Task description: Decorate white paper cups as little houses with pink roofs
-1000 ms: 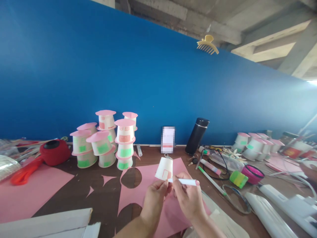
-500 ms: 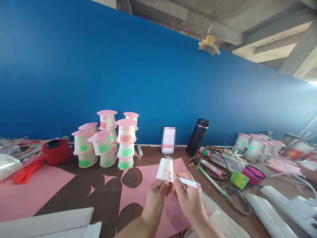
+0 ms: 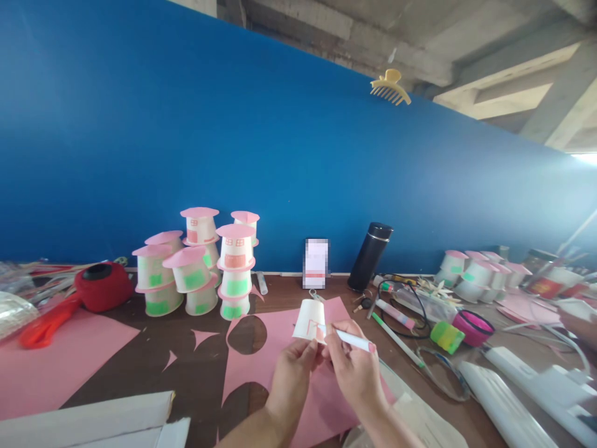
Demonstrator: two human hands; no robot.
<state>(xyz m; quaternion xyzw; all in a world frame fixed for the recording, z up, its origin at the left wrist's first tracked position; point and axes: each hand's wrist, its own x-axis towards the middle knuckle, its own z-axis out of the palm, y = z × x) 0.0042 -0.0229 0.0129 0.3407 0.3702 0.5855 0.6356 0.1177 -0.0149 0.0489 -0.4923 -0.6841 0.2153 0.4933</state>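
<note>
White paper cup (image 3: 308, 315), inverted, calls for a firm but light pinch so its wall doesn't dent, with short marker strokes inside the pink rectangle (image 3: 319, 334). The left hand's (image 3: 290, 376) grip is narrow, pinching the cup's rim; the right hand's (image 3: 357, 364) is closed round a white marker (image 3: 355, 341). The cup lies at one o'clock from the left hand, ten o'clock from the right, over the pink paper sheet (image 3: 326, 414).

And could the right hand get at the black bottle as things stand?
Probably, once freed: the right hand has its grip on a marker. Nothing tall appears to block the way to the black bottle, though keys lie near its base.
</note>
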